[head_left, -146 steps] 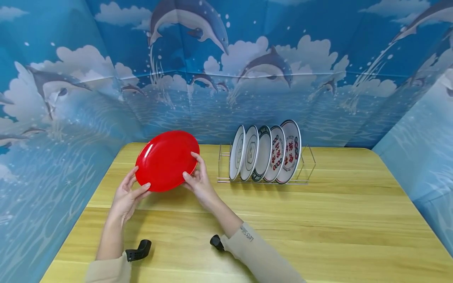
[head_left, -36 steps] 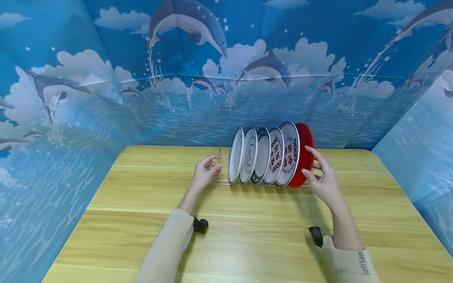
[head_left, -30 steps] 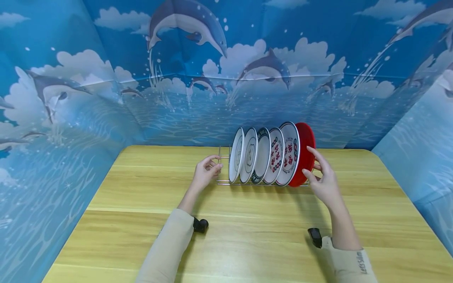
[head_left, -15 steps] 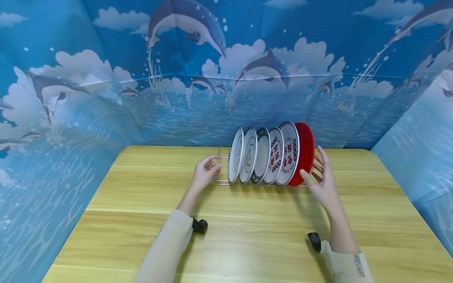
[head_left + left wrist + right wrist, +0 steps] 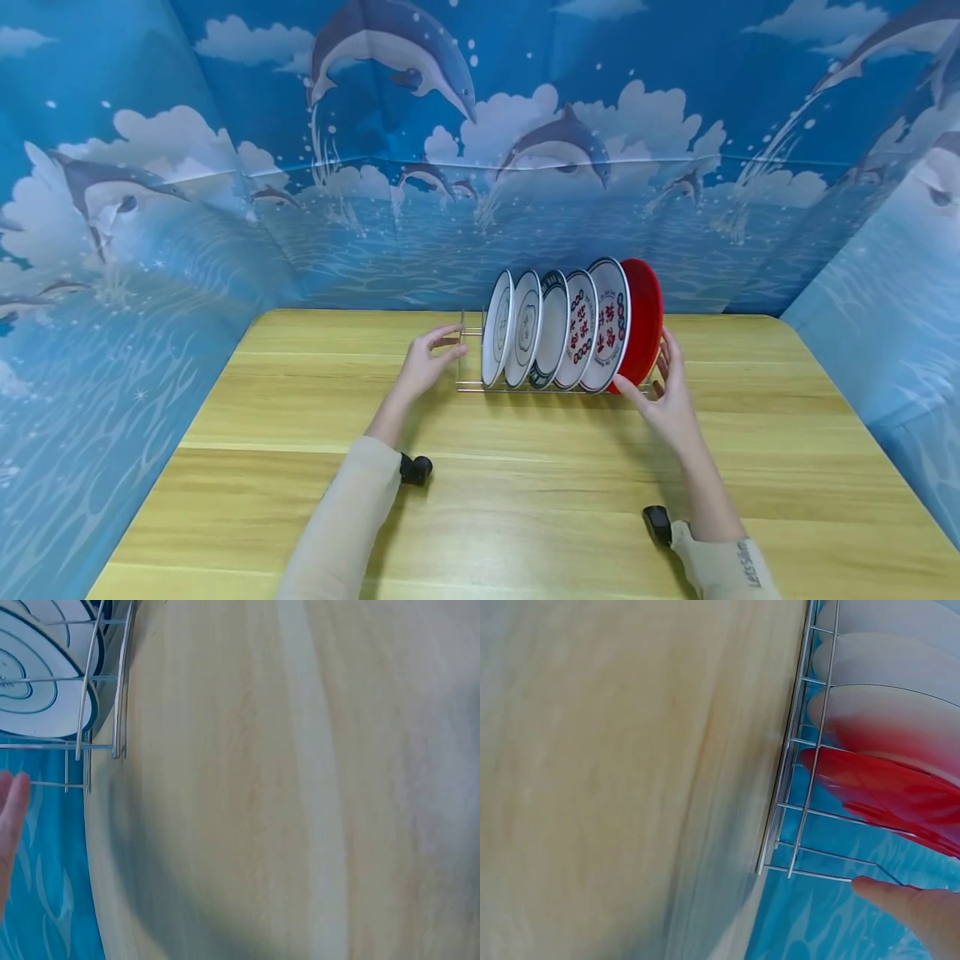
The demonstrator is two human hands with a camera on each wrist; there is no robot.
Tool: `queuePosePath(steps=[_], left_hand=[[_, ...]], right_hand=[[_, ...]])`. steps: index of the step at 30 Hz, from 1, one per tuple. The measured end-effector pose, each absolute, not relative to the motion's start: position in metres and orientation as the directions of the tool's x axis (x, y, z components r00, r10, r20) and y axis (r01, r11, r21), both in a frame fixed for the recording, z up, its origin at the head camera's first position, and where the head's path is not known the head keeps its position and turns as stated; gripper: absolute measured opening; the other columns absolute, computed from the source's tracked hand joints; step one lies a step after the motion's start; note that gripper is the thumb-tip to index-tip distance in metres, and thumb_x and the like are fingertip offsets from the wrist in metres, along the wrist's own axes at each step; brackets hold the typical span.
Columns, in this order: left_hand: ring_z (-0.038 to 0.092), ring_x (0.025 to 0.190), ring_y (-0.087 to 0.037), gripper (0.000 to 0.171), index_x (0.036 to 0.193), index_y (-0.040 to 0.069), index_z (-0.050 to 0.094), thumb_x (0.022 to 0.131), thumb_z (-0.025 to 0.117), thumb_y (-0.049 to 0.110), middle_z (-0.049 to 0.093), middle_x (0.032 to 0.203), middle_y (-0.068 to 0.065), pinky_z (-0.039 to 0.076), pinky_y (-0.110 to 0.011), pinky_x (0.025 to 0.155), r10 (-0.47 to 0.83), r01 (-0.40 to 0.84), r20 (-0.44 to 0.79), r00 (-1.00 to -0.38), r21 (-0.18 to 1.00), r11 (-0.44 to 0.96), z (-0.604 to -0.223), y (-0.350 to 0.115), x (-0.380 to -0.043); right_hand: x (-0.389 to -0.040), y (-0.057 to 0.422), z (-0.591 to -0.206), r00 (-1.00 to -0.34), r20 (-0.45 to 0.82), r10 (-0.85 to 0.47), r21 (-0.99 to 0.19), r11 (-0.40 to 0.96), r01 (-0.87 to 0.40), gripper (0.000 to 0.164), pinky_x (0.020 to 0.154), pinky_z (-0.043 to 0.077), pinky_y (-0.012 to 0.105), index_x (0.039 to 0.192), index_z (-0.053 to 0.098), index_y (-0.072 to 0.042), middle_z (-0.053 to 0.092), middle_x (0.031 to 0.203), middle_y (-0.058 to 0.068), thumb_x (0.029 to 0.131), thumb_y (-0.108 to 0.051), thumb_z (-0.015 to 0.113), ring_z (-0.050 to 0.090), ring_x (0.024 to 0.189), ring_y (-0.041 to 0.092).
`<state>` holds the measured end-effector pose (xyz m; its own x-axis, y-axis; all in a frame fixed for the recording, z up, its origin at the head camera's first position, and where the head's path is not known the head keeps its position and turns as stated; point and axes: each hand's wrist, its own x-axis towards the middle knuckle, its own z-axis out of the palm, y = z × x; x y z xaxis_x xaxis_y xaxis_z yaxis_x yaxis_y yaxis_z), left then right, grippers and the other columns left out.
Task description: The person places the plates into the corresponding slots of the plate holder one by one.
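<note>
A wire dish rack (image 5: 555, 388) stands at the back of the table, holding a row of upright plates. At its right end leans a red plate (image 5: 647, 321), partly behind a white plate with red lettering (image 5: 608, 325). My right hand (image 5: 663, 404) is beside the red plate, fingers and thumb spread; in the right wrist view the thumb (image 5: 900, 904) is at the rack's end wire, apart from the plate. My left hand (image 5: 427, 362) is at the rack's left end, thumb and fingers apart, fingertips by the wire. A finger (image 5: 11, 817) shows beside the rack in the left wrist view.
More white plates, such as the leftmost plate (image 5: 498, 329) and a green-rimmed plate (image 5: 552, 333), stand left in the rack. The wooden table (image 5: 510, 500) reaches back to a blue dolphin-print curtain (image 5: 360, 242). Black wrist cameras, such as the right camera (image 5: 657, 525), sit at both sleeves.
The red plate, held in both hands at the left earlier, now stands in the rack. Since then the right hand's fingers have come off it and shifted lower; the left hand has loosened slightly leftward.
</note>
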<state>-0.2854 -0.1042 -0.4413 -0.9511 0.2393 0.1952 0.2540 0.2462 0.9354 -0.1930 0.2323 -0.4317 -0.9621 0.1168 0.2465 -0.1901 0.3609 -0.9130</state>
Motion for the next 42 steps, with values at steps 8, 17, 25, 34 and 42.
queuePosePath(steps=[8, 17, 25, 34, 42], left_hand=[[0.061, 0.087, -0.043, 0.032, 0.118, -0.014, 0.053, 0.088, 0.056, -0.004, 0.055, 0.111, -0.032, 0.050, -0.047, 0.080, 0.253, 0.224, 0.187, -0.949, 0.967, 0.125, -0.426, -0.098, -0.268], [0.059, 0.083, -0.050, 0.030, 0.113, -0.015, 0.054, 0.084, 0.058, -0.009, 0.054, 0.105, -0.034, 0.050, -0.052, 0.075, 0.226, 0.207, 0.189, -0.956, 0.977, 0.058, -0.423, -0.083, -0.233], [0.058, 0.080, -0.052, 0.031, 0.109, -0.018, 0.052, 0.080, 0.062, -0.010, 0.052, 0.104, -0.037, 0.052, -0.047, 0.072, 0.141, 0.219, 0.224, -0.964, 0.975, -0.044, -0.430, -0.058, -0.200], [0.059, 0.080, -0.048, 0.032, 0.110, -0.016, 0.052, 0.081, 0.063, -0.007, 0.052, 0.105, -0.034, 0.051, -0.048, 0.072, 0.145, 0.184, 0.189, -0.971, 0.982, -0.042, -0.432, -0.049, -0.191], [0.061, 0.081, -0.037, 0.029, 0.105, -0.009, 0.060, 0.079, 0.068, 0.001, 0.058, 0.096, -0.027, 0.054, -0.035, 0.069, 0.208, 0.318, 0.276, -0.938, 0.926, 0.203, -0.413, -0.073, -0.204]], right_hand=[[-0.198, 0.236, -0.431, -0.968, 0.234, 0.090, -0.911, 0.368, -0.186, 0.092, 0.096, 0.022, 0.069, 0.147, 0.004, -0.031, 0.009, 0.152, 0.011, 0.082, -0.015, 0.068, 0.015, 0.134, 0.043], [-0.222, 0.267, -0.426, -0.958, 0.277, -0.070, -0.928, 0.238, -0.286, 0.085, 0.097, 0.041, 0.035, 0.147, 0.010, -0.028, 0.027, 0.144, 0.009, 0.084, 0.002, 0.060, 0.033, 0.125, 0.025], [-0.249, 0.293, -0.425, -0.934, 0.296, -0.199, -0.939, 0.119, -0.323, 0.080, 0.081, 0.045, 0.013, 0.147, 0.012, -0.024, 0.041, 0.127, -0.009, 0.085, 0.006, 0.053, 0.043, 0.111, 0.006], [-0.260, 0.306, -0.421, -0.939, 0.234, -0.254, -0.961, 0.088, -0.263, 0.083, 0.082, 0.044, 0.014, 0.147, 0.008, -0.028, 0.044, 0.123, -0.004, 0.086, 0.005, 0.054, 0.046, 0.108, 0.007], [-0.235, 0.281, -0.399, -0.927, 0.366, 0.076, -0.931, 0.028, -0.365, 0.075, 0.106, 0.027, 0.031, 0.144, 0.018, -0.020, 0.031, 0.140, 0.009, 0.085, 0.006, 0.057, 0.031, 0.127, 0.022]])
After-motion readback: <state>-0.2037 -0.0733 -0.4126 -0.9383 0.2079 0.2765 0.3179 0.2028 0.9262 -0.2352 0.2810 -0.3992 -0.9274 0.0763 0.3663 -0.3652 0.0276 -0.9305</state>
